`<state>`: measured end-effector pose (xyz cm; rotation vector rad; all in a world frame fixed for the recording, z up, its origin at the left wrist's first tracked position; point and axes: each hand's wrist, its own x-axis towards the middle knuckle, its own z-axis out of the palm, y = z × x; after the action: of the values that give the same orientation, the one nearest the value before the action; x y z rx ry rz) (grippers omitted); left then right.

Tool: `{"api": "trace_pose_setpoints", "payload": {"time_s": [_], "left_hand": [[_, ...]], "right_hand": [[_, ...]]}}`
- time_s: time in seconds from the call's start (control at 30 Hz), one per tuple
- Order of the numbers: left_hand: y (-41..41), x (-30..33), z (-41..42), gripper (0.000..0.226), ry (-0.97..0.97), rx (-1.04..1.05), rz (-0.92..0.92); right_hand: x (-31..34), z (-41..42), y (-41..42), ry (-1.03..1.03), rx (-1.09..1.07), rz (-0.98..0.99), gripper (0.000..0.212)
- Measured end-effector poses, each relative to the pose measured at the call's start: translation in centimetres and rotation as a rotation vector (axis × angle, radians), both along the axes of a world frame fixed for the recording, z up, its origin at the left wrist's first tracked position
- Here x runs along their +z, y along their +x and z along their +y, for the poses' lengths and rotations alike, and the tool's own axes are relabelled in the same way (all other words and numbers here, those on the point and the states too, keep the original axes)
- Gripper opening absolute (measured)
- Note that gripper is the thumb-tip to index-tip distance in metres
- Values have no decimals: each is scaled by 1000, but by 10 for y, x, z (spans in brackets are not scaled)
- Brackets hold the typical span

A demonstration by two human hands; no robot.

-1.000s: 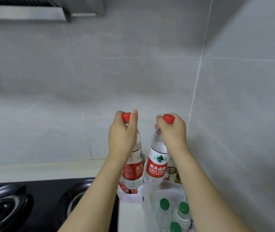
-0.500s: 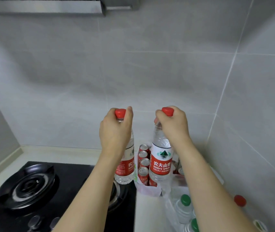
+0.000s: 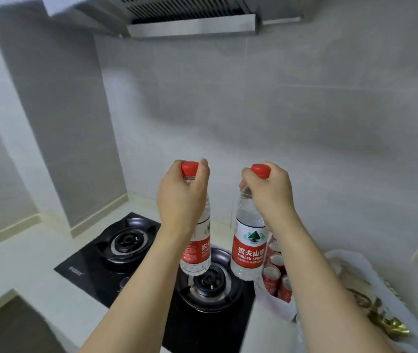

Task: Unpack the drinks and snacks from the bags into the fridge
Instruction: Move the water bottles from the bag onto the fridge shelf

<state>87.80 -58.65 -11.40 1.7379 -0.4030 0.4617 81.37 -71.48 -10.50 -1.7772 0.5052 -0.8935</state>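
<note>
My left hand [image 3: 181, 197] grips the neck of a clear water bottle [image 3: 197, 250] with a red cap and red label, held upright in the air over the stove. My right hand [image 3: 270, 192] grips the neck of a second, matching water bottle [image 3: 248, 248], also upright and lifted. Behind the right bottle, several red drink cans [image 3: 275, 273] stand in a white plastic bag [image 3: 276, 305] on the counter. A second white bag [image 3: 355, 261] with gold-wrapped snacks [image 3: 386, 327] lies at the right. The fridge is out of view.
A black two-burner gas stove [image 3: 126, 245] is set into the white counter [image 3: 17, 266] under the bottles. A steel range hood [image 3: 190, 19] hangs above. Grey tiled walls close the back and right; a dark opening [image 3: 12, 327] shows at bottom left.
The view has swung left and back, bringing both burners and the hood into sight. Both hands carry their bottles leftward from above the bags to over the stove. The green-capped bottles have left the view.
</note>
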Motion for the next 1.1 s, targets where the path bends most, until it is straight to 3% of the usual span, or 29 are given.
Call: {"api": "trace_pose_setpoints", "payload": {"time_s": [0.6, 1.1], "left_hand": [[25, -3, 204, 35, 24, 432, -34], [-3, -16, 375, 32, 31, 818, -72]], "right_hand": [[-9, 190, 93, 6, 481, -12, 12], [-13, 371, 116, -8, 885, -22, 13]]}}
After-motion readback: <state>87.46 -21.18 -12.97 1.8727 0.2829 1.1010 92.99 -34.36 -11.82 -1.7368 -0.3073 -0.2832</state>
